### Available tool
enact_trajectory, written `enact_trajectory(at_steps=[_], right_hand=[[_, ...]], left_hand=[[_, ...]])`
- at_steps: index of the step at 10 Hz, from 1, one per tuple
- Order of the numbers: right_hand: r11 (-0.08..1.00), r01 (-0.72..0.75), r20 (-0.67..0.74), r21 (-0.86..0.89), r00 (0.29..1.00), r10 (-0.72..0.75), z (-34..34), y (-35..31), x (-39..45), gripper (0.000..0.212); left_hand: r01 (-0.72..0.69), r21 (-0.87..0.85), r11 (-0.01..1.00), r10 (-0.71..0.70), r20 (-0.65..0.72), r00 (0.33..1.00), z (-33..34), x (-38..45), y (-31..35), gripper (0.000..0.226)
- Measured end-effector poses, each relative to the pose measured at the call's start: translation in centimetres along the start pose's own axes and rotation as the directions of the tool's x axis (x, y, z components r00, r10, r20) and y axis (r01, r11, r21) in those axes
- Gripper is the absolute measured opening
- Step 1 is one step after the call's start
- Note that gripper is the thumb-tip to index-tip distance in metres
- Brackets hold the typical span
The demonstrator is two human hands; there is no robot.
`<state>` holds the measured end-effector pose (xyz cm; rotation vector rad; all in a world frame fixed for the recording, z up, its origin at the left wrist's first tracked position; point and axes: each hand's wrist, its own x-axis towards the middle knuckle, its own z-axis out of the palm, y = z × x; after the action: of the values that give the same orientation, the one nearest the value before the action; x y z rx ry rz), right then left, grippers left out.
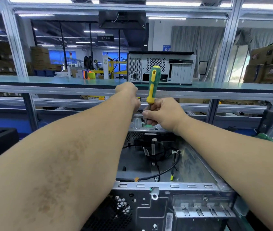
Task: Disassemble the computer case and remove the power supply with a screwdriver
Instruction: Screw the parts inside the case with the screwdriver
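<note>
The open case [174, 189] lies nearest. At its far end are both hands [164, 112], the screwdriver [152, 85] between them. Behind the case, on the shelf [49, 80], stands a 2nd case [160, 69].

Both bare forearms reach forward and converge toward the middle, the left one long and nearly straight, the right one coming in from the lower right with the wrist bent slightly inward. The left hand [129, 95] is farther out and a little higher than the right, turned so only its back and wrist show; its fingers are hidden, so their grip cannot be told. The right hand [162, 112] lies just beside and below it, fingers curled, thumb and fingertips pinching the thin shaft of an upright screwdriver [152, 84] whose handle rises above the knuckles.
</note>
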<state>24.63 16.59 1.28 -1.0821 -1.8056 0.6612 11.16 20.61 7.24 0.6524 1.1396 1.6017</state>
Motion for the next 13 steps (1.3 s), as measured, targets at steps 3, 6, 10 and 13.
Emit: enact_trajectory(at_steps=[3,6,10,13], right_hand=[[0.998,-0.033,0.037,-0.055,0.999,0.035,0.5,0.6,0.8,0.016],[0.991,-0.031,0.022,-0.129,0.999,0.034,0.5,1.2,1.4,0.028],[0.969,0.023,0.034,-0.244,0.999,-0.015,0.9,1.1,1.6,0.035],[0.933,0.001,0.042,-0.360,0.999,0.015,0.9,0.1,0.9,0.033]], left_hand=[[-0.182,0.097,0.979,0.153,0.249,0.956,0.4,-1.0,0.7,0.041],[-0.436,0.153,0.887,0.346,0.405,0.846,1.1,-2.6,0.8,0.036],[-0.731,0.343,0.589,0.450,0.612,0.650,-3.6,-2.5,0.8,0.048],[-0.750,0.347,0.563,0.454,0.629,0.631,-3.9,-1.6,-0.3,0.030]])
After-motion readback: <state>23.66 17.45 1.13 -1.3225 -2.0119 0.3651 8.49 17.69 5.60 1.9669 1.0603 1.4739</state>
